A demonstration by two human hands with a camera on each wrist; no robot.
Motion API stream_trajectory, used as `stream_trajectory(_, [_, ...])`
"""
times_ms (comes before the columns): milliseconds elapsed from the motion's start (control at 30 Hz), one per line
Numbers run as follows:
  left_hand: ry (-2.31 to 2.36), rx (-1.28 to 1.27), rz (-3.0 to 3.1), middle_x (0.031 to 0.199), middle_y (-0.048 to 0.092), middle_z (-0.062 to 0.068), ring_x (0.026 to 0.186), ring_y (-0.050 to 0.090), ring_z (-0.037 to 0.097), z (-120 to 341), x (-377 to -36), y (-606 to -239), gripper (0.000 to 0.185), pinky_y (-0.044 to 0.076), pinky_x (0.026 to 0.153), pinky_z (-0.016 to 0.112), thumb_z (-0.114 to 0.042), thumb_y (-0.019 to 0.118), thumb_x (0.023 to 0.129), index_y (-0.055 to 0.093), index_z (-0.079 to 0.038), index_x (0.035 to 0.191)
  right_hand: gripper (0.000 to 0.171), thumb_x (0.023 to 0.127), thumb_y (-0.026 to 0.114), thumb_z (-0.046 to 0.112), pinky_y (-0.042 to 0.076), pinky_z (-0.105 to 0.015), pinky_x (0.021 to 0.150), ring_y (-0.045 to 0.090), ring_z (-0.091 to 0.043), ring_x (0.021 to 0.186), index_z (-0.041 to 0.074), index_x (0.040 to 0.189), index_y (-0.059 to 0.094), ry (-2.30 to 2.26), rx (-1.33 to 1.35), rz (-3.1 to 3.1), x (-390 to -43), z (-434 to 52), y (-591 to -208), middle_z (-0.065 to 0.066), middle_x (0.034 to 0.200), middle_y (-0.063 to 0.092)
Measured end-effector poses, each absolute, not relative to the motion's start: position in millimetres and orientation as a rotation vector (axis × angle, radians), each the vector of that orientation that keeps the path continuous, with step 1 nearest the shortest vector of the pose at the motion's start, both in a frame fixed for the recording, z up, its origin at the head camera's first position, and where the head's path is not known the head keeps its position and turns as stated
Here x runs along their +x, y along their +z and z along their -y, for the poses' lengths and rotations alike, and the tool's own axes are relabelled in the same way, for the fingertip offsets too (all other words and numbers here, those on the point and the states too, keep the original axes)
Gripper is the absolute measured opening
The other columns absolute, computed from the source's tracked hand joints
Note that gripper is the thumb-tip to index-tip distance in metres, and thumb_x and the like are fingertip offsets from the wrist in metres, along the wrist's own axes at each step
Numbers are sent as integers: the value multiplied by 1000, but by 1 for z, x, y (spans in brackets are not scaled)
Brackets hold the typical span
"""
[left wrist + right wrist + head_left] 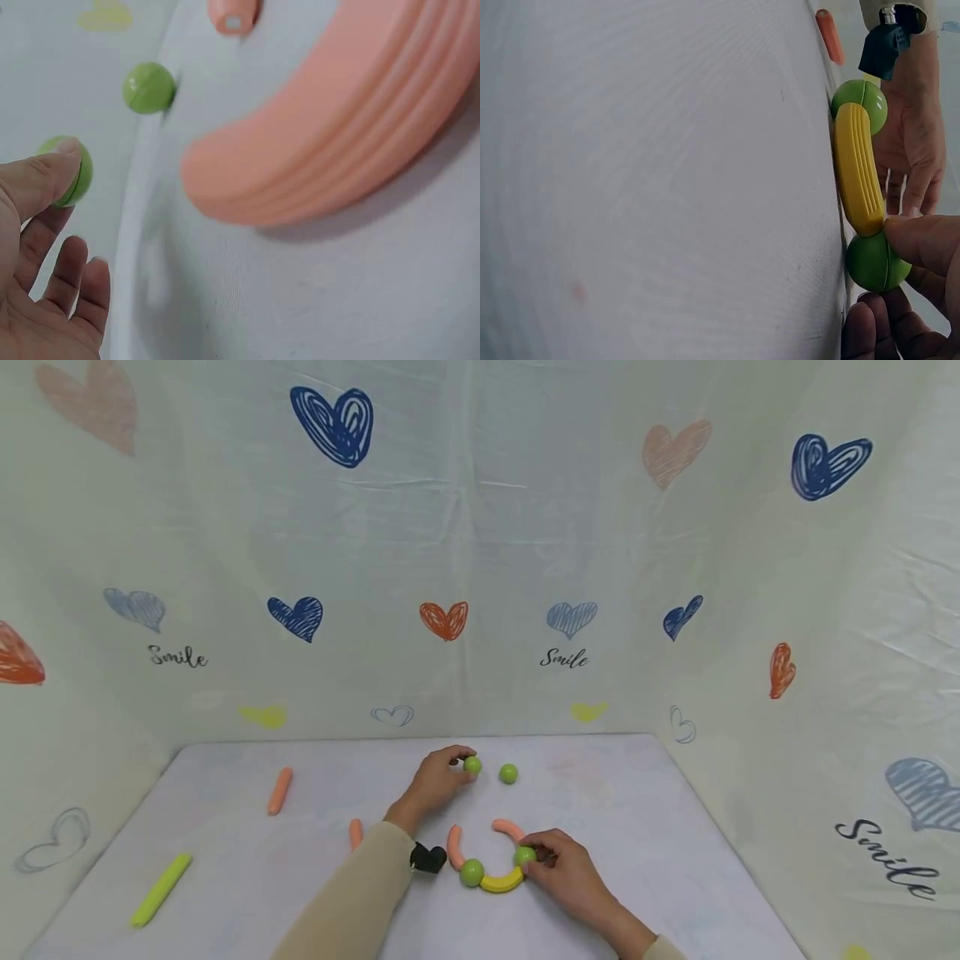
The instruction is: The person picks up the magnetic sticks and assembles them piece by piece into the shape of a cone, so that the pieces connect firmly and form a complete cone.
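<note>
Our left hand (435,781) pinches one green ball (472,765) below the head view's centre; our right hand (567,874) pinches another ball (525,857), lower down, touching the yellow bar (501,883). Likely light, stiff, slippery: we'd grip across the middle.

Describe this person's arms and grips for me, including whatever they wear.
The left grip and right grip are bare, ungloved. The left sleeve is long, plain and cream-beige; a black device sits at its cuff, with a small silvery fitting. Only the edge of a similar right sleeve shows.
</note>
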State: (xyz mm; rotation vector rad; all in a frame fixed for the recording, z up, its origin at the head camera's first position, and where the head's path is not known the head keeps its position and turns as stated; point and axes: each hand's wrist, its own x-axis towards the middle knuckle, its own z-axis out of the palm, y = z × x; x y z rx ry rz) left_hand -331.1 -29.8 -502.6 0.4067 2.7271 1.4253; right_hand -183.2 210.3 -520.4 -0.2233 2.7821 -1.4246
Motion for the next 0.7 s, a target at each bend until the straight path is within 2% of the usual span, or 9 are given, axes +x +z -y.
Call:
stream_trajectory(400, [1403,367,-2766,123,73,6,119,63,30,32,-274,-511,34,51,104,54,-14,83,90,72,-12,122,26,86,86,12,54,-21,75,58,-6,88,15,111,78,-1446,-213,-2812,-181,-211,-519,3,100,67])
stream_trajectory(700, [1321,319,-2844,114,73,1,105,60,21,31,-254,-521,33,52,92,44,-18,85,88,74,-13,118,25,86,86,11,53,-21,73,58,-6,84,15,110,78,-1439,-212,-2822,-184,-209,-524,3,97,65])
